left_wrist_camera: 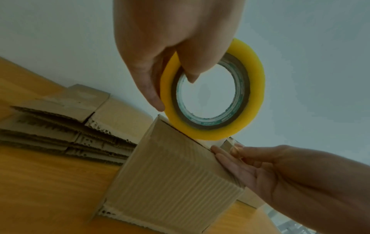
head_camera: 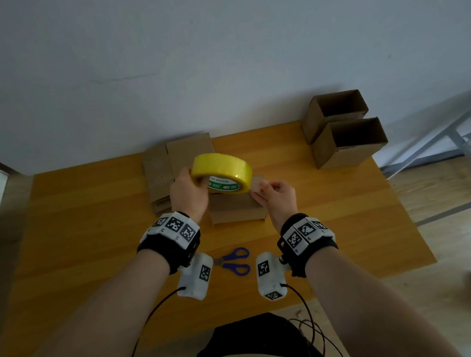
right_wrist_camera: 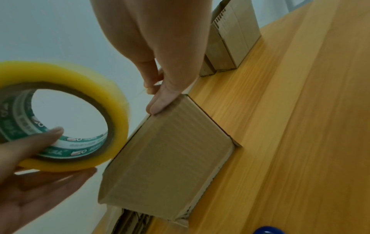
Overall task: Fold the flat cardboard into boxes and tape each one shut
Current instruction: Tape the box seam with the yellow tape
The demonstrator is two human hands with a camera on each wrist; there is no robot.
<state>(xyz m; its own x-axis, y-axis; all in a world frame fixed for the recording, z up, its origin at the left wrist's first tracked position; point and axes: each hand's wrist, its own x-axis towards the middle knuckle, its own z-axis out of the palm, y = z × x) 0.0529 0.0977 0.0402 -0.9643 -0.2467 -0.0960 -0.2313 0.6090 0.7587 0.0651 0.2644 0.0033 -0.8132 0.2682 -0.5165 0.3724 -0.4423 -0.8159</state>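
Note:
My left hand (head_camera: 198,181) holds a yellow tape roll (head_camera: 222,165) in the air, with one digit through its core (left_wrist_camera: 192,71) and the others on the outer rim. The roll (left_wrist_camera: 255,88) hangs just above the top edge of a folded cardboard box (head_camera: 237,210) standing on the table. My right hand (head_camera: 265,190) pinches the loose tape end (left_wrist_camera: 230,142) at the box's top right corner, and its other fingers (right_wrist_camera: 158,107) rest against the box (right_wrist_camera: 170,158). In the right wrist view the roll (right_wrist_camera: 117,101) is at the left.
A stack of flat cardboard (head_camera: 168,166) lies behind the box on the left. Two open-topped boxes (head_camera: 343,130) stand at the wooden table's (head_camera: 344,212) back right corner. Blue-handled scissors (head_camera: 236,261) lie near the front edge, under my wrists.

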